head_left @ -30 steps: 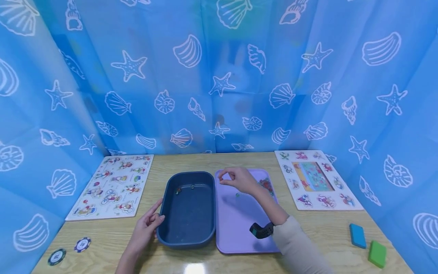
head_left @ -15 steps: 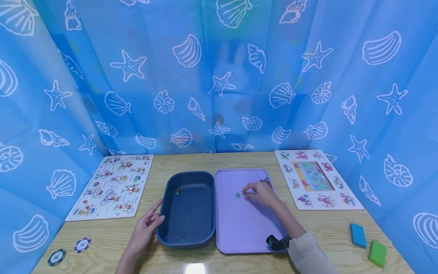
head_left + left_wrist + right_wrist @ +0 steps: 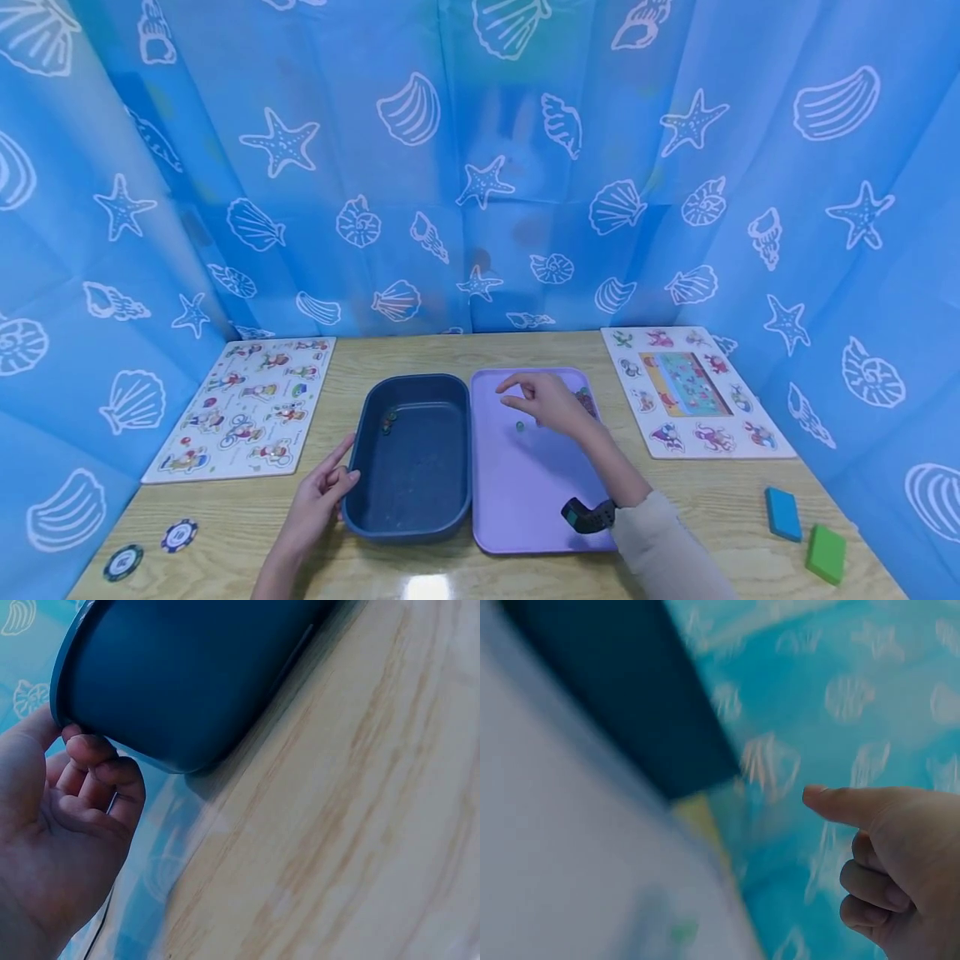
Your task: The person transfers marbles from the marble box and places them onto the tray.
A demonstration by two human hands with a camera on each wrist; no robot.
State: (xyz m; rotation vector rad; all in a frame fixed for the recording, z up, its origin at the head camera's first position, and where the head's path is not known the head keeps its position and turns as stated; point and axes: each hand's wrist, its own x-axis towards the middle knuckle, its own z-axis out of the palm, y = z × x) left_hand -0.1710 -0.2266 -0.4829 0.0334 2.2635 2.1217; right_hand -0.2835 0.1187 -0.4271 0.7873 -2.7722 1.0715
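Observation:
My left hand (image 3: 315,504) grips the near-left rim of a dark blue basin (image 3: 416,521); its thumb and fingers meet the rim in the left wrist view. Small coloured beads (image 3: 388,422), possibly marbles, cluster at the basin's far left. Over the lilac tray (image 3: 510,517) hovers my right hand (image 3: 551,404), thumb and index finger apart with nothing visible between them. Its other fingers are bent in the right wrist view. On the tray lies a green bead (image 3: 520,426). More red and green beads (image 3: 585,402) are piled at the tray's far right, partly hidden by the hand.
Picture puzzle boards lie on the wooden table, one at the left (image 3: 247,408) and one at the right (image 3: 697,396). Two poker chips (image 3: 180,536) sit at front left. A blue block (image 3: 783,514) and a green block (image 3: 827,553) lie at front right.
My right hand carried a red bead rightward, lowered it to the tray beside the green one, then lifted away leftward with fingers parted. A bead in the basin rolled left. My left hand stayed put.

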